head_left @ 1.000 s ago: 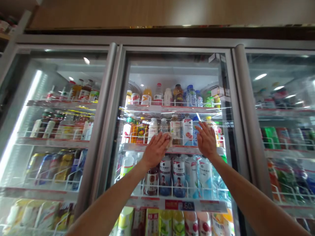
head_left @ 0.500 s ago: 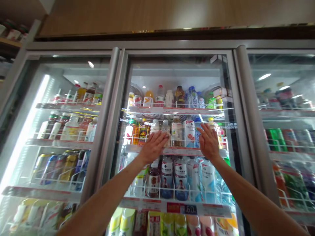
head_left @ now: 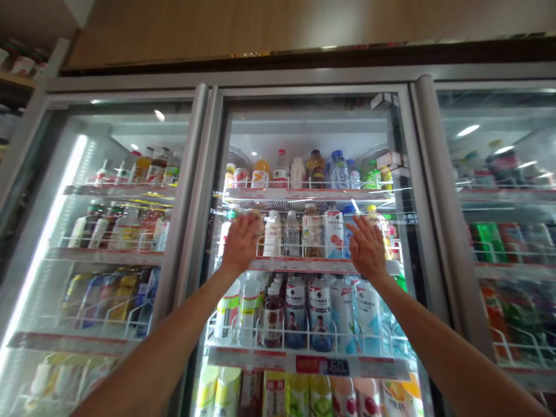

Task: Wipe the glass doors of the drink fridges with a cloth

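Observation:
My left hand (head_left: 241,240) lies with its fingers stretched out, seemingly flat against the glass door (head_left: 269,110) of the middle cooler. A small beige patch (head_left: 258,223) shows by its fingertips; I cannot tell whether it is a cloth or a reflection. To the right, my right hand (head_left: 368,249) is held up with fingers spread, also apparently on the glass. Behind the pane, between the hands, stand a white bottle (head_left: 273,233), a clear bottle (head_left: 292,234) and a brown drink bottle (head_left: 313,231). A tall white-labelled bottle (head_left: 333,231) is just left of my right hand.
Upright metal door frames (head_left: 197,191) flank the middle pane. Bottles and cans fill a left cooler (head_left: 117,139) and a right cooler (head_left: 499,127). A price strip (head_left: 336,367) runs along a lower shelf. Wood panelling (head_left: 278,29) spans the top.
My left hand has moved left across the glass, uncovering the white and clear bottles, and the beige patch has shifted with it. My right hand has stayed nearly in place.

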`<state>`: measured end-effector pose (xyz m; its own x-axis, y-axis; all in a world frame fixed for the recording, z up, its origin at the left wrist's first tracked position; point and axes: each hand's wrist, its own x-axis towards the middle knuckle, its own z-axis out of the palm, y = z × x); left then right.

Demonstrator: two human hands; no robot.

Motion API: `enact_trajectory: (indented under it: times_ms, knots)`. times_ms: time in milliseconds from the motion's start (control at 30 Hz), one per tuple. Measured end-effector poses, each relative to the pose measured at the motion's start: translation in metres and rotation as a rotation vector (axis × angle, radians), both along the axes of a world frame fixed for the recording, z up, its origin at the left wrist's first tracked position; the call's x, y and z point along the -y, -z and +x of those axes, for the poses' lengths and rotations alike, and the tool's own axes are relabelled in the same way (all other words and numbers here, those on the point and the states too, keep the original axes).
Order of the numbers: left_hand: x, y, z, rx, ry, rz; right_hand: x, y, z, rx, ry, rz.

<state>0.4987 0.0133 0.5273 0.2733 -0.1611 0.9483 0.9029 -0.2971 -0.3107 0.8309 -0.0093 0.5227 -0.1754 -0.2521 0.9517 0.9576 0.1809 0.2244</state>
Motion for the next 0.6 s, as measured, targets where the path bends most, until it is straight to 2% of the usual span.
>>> enact_trajectory:
  times_ms: [67, 133, 233, 300, 333, 400, 500, 567, 600]
  knots:
    - [-0.002, -0.012, -0.009, 0.253, 0.004, 0.021, 0.0, 0.0, -0.001, -0.002, -0.001, -0.006]
    - [0.0, -0.008, 0.006, 0.253, -0.006, -0.003, 0.001, 0.0, -0.001, -0.007, -0.003, -0.024]
    - [0.009, 0.016, 0.043, -0.146, -0.025, -0.061, 0.0, 0.0, 0.0, -0.015, -0.013, -0.044]
    - [0.013, 0.027, 0.05, -0.401, -0.029, -0.079, 0.0, 0.0, 0.001, -0.017, -0.017, -0.04]
    - [0.014, 0.028, 0.045, -0.439, -0.028, -0.081, 0.0, 0.0, 0.001, -0.017, -0.016, -0.035]
    - [0.01, 0.019, 0.025, -0.274, -0.02, -0.064, 0.0, 0.0, 0.0, -0.013, -0.006, -0.032]
    - [0.002, -0.001, 0.008, 0.209, 0.007, -0.01, 0.0, 0.0, -0.001, -0.014, 0.006, -0.042]
    - [0.001, -0.001, 0.023, 0.287, 0.02, -0.002, 0.0, 0.0, -0.001, -0.018, 0.006, -0.043]
    - [0.002, 0.004, 0.037, 0.21, 0.022, -0.013, 0.0, 0.0, -0.001, -0.018, 0.004, -0.041]
